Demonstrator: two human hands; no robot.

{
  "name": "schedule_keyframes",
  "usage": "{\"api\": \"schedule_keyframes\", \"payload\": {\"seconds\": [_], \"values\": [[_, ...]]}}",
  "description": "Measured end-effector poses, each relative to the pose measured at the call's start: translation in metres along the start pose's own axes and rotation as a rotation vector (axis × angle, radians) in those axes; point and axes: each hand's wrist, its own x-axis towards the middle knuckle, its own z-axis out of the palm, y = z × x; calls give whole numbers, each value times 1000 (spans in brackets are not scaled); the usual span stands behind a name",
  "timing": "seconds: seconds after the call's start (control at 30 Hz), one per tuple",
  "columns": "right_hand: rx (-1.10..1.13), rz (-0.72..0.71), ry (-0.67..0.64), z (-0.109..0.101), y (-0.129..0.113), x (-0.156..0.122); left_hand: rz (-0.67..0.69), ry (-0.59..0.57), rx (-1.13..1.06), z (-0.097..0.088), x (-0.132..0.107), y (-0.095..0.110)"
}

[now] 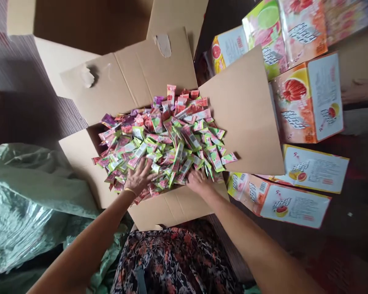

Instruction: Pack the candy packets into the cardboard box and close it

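Note:
An open cardboard box (168, 206) is heaped with small stick sachets (159, 143), mostly green and pink, with red and purple ones toward the far side. My left hand (140, 176), a thin bangle at its wrist, lies on the heap near the box's near left side with its fingers spread. Farther right, my right hand (199, 180) reaches into the sachets by the near flap. Its fingers are curled down among them, and the tips are hidden, so what they grip is not visible.
A larger open carton (88, 24) stands behind the box. Printed fruit-drink boxes (297, 106) line the right side, where another person's hand (360, 90) shows at the edge. Crumpled greenish plastic (33, 200) lies at left. The box's right flap (242, 118) sticks outward.

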Motion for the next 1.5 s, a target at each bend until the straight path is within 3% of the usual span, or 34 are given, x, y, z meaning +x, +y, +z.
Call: {"api": "schedule_keyframes", "payload": {"seconds": [0.1, 0.23, 0.37, 0.5, 0.6, 0.7, 0.77, 0.87, 1.0, 1.07, 1.13, 1.2, 1.27, 1.37, 1.5], "values": [[-3, 13, 8, -9, 5, 11, -68, 52, -15, 10, 6, 12], [-12, 28, 76, -8, -13, -14, -191, 80, -23, 25, -9, 47], [-35, -28, 162, -8, -22, -54, -177, 77, -68, 9, -29, 62], [22, -38, 385, -5, 7, -91, -135, 271, -80, -14, -57, 62], [192, 219, 611, 1, 39, -100, -185, 444, -126, -19, -71, 60], [366, 480, 758, 3, 52, -85, -323, 541, -197, -21, -67, 57], [437, 580, 714, 0, 42, -64, -407, 572, -245, -22, -53, 53], [494, 707, 595, -13, 7, -29, -491, 511, -337, -24, -28, 52], [562, 884, 616, -48, -26, 2, -597, 379, -450, -17, -5, 62], [541, 861, 622, -68, -24, 11, -635, 330, -468, -14, -1, 70], [500, 704, 605, -85, -12, 16, -681, 275, -462, -12, 1, 79], [485, 528, 585, -94, 1, 21, -721, 222, -449, -11, 3, 86], [500, 452, 570, -95, 11, 26, -709, 220, -438, -9, 1, 89], [488, 397, 567, -86, 14, 19, -588, 350, -440, -2, -18, 88], [380, 312, 739, -70, 9, -21, -411, 656, -450, 4, -64, 73]]}}
